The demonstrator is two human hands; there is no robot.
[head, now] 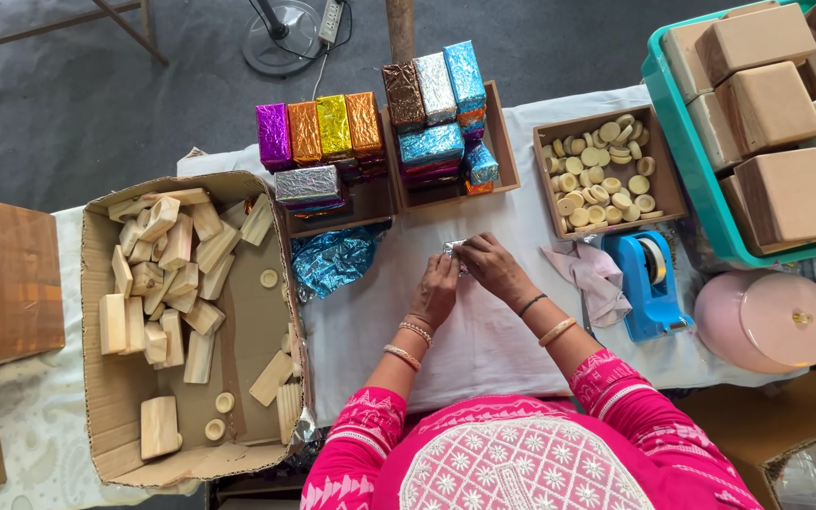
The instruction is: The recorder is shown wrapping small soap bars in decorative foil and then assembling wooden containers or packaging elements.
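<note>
My left hand [436, 288] and my right hand [491, 267] meet over the white cloth [484, 340] at the table's middle. Both press on a small block wrapped in silver foil [453, 249], which they mostly hide; only its upper left corner shows. Crumpled blue foil [334, 260] lies just left of my left hand. Behind the hands stand foil-wrapped blocks in purple, orange, yellow, silver and blue [332, 132], stacked in two shallow brown trays [507, 142].
A cardboard box [96, 378] of plain wooden blocks sits at left. A brown tray of small pale discs [602, 170], a blue tape dispenser [649, 283], a pink cloth [597, 274], a pink round lid [769, 321] and a teal crate of brown blocks [710, 227] lie at right.
</note>
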